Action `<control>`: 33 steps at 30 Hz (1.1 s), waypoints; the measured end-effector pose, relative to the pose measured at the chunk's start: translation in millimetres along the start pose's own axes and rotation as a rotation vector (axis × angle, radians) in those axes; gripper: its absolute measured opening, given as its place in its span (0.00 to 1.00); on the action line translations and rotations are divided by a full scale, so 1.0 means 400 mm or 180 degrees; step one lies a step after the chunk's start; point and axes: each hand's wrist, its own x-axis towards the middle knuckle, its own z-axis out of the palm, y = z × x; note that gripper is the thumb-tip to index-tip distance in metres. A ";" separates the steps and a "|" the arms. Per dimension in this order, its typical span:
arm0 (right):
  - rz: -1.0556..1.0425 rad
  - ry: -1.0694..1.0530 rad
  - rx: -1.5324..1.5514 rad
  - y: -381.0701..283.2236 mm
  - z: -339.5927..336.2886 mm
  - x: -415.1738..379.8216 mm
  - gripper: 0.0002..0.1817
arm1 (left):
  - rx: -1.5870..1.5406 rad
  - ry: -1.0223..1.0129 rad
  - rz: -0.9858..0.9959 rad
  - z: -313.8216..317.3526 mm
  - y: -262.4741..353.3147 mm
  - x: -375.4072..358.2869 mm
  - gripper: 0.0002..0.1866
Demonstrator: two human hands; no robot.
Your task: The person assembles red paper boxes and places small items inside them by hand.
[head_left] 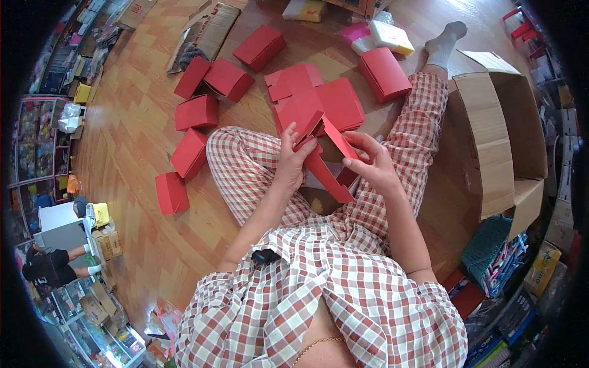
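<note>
Between my hands, above my lap, is a partly folded red box [328, 164] with its flaps raised. My left hand [293, 158] grips its left side, thumb against the card. On the right, my right hand [373, 161] pinches a raised flap between thumb and fingers. Just beyond lie flat red card sheets [322, 101] on the wooden floor. Several folded red boxes [228, 80] form a curve to the left, and another red box [384, 74] sits to the right of the sheets.
A large open cardboard carton [491, 141] stands at my right, with a green basket [488, 245] of pens below it. Flattened cardboard [211, 30] and plastic-wrapped packs [391, 37] lie ahead. Shelves [37, 141] line the left. Another person [52, 268] is at the far left.
</note>
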 end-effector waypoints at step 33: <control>-0.0284 0.0972 -0.1610 -0.024 -0.038 -0.056 0.08 | 0.2368 -0.1132 0.1845 0.019 0.023 0.035 0.30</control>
